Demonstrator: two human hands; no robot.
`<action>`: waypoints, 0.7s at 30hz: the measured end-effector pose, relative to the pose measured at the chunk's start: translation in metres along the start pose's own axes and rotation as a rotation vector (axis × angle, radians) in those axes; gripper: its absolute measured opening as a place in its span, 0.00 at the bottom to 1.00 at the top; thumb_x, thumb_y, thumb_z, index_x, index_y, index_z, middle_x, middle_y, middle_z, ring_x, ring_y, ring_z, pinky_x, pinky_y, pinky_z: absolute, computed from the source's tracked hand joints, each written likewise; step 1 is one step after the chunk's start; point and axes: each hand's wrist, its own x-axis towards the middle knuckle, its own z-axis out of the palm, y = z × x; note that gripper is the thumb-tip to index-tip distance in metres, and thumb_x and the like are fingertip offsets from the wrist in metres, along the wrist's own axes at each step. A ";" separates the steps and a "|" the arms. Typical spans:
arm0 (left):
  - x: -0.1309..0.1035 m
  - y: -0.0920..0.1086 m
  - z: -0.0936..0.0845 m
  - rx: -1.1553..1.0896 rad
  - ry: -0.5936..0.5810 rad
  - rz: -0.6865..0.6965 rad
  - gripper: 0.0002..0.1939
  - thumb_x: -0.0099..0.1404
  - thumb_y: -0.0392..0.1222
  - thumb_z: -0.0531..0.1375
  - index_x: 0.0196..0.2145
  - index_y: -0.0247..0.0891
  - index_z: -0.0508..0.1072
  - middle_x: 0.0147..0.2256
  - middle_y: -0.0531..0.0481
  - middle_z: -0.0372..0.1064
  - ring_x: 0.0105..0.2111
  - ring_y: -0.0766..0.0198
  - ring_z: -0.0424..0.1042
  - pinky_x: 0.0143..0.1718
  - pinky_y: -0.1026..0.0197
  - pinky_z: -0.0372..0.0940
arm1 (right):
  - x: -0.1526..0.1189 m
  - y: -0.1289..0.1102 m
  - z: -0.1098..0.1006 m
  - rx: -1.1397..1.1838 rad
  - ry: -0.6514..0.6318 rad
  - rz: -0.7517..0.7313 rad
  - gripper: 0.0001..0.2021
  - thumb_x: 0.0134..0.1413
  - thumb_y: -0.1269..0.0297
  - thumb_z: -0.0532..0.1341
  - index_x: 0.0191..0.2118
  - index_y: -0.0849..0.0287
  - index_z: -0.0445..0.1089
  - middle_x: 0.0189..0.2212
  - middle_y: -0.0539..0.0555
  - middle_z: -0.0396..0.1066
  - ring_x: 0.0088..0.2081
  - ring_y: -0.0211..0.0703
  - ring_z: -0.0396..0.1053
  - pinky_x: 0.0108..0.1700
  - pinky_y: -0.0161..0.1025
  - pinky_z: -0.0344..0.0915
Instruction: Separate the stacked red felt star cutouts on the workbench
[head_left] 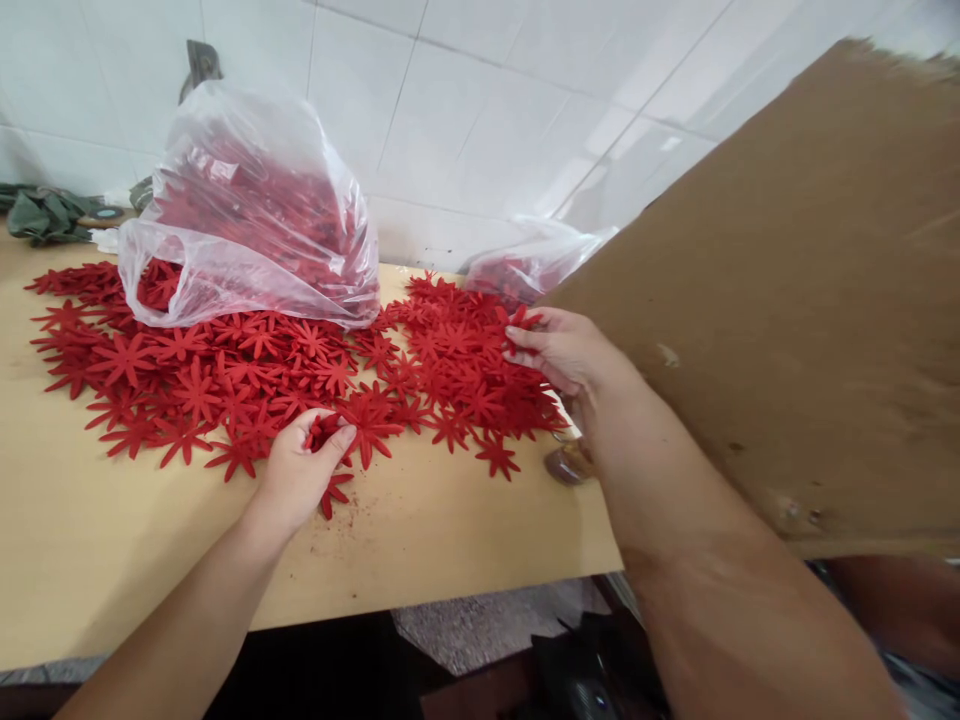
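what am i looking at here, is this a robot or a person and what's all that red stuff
No robot here: these are a person's two bare hands. The single picture comes from a camera worn on the head, looking forward and down, so both forearms reach in from the bottom.

On the pale table lie many flat red flower-shaped pieces, heaped in a wide pile at left and a smaller one nearer the right. A clear plastic bag of red pieces sits at the left pile; another bag lies behind the smaller one. A large brown panel fills the right side.

The left hand pinches some red material; the right hand holds a red piece at its fingertips.
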 end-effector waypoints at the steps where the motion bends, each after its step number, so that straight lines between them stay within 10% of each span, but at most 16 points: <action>1: 0.000 0.000 0.000 0.005 -0.005 0.004 0.12 0.48 0.45 0.61 0.30 0.36 0.67 0.29 0.53 0.67 0.28 0.70 0.65 0.33 0.65 0.62 | -0.002 -0.002 0.000 0.042 -0.018 0.072 0.11 0.37 0.85 0.58 0.20 0.62 0.62 0.16 0.47 0.62 0.19 0.32 0.63 0.28 0.39 0.64; 4: -0.001 0.001 0.000 0.028 -0.006 0.023 0.12 0.49 0.45 0.61 0.29 0.36 0.67 0.28 0.53 0.67 0.28 0.70 0.65 0.34 0.64 0.62 | -0.007 -0.008 0.003 0.071 -0.016 0.237 0.10 0.39 0.85 0.58 0.22 0.62 0.63 0.17 0.46 0.63 0.19 0.30 0.63 0.29 0.36 0.63; 12: 0.000 0.001 0.000 0.042 -0.009 0.029 0.11 0.49 0.45 0.60 0.29 0.36 0.68 0.28 0.53 0.67 0.28 0.70 0.64 0.34 0.65 0.61 | -0.006 -0.013 0.014 -0.186 0.123 0.105 0.08 0.46 0.73 0.58 0.21 0.61 0.60 0.07 0.43 0.55 0.10 0.26 0.49 0.17 0.33 0.47; 21: -0.001 0.002 0.000 0.016 0.001 0.010 0.11 0.49 0.44 0.61 0.29 0.36 0.68 0.28 0.53 0.67 0.27 0.71 0.64 0.33 0.65 0.61 | 0.005 -0.006 0.004 -0.065 0.122 0.148 0.03 0.45 0.75 0.57 0.26 0.65 0.67 0.16 0.46 0.62 0.18 0.27 0.58 0.27 0.36 0.56</action>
